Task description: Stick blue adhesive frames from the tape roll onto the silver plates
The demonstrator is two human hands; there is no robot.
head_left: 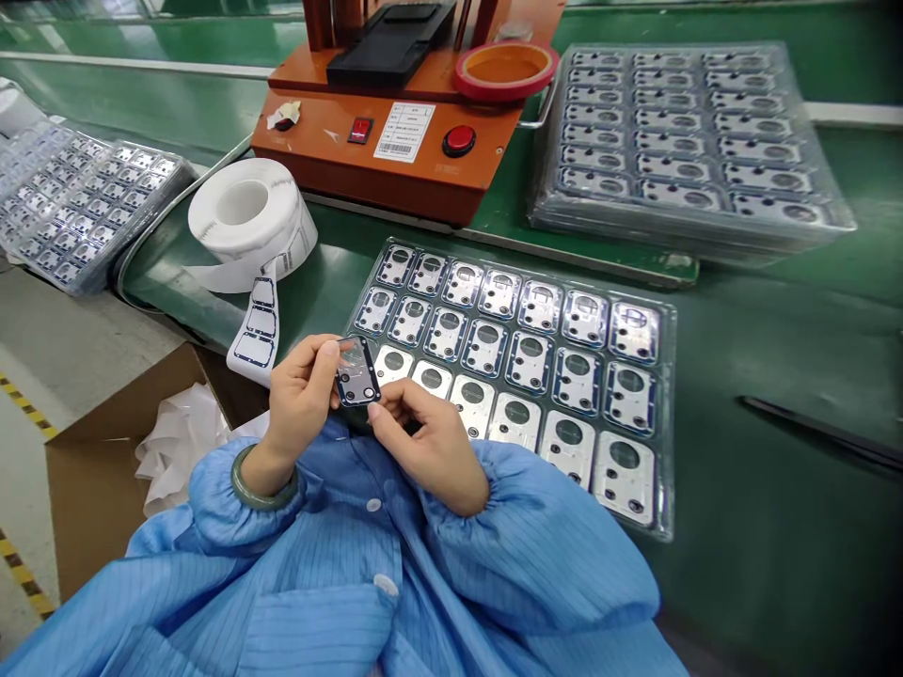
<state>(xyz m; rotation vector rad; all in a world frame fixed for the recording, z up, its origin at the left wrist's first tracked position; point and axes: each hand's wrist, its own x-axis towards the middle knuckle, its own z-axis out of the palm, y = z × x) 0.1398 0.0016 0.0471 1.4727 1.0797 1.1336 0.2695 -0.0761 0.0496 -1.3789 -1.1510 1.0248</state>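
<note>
Frame [356, 371] pinched between my left hand [300, 400] and right hand [423, 442]; a loosened grip could drop it onto the tray [669, 451].

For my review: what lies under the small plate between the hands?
Under the small plate: the clear tray, with metal plates beside it; the left hand and right hand hide what sits directly beneath.

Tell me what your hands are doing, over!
Left hand pinching small black-framed part. Right hand touching its lower edge. Plastic tray of parts beyond the hands, not blocking.
</note>
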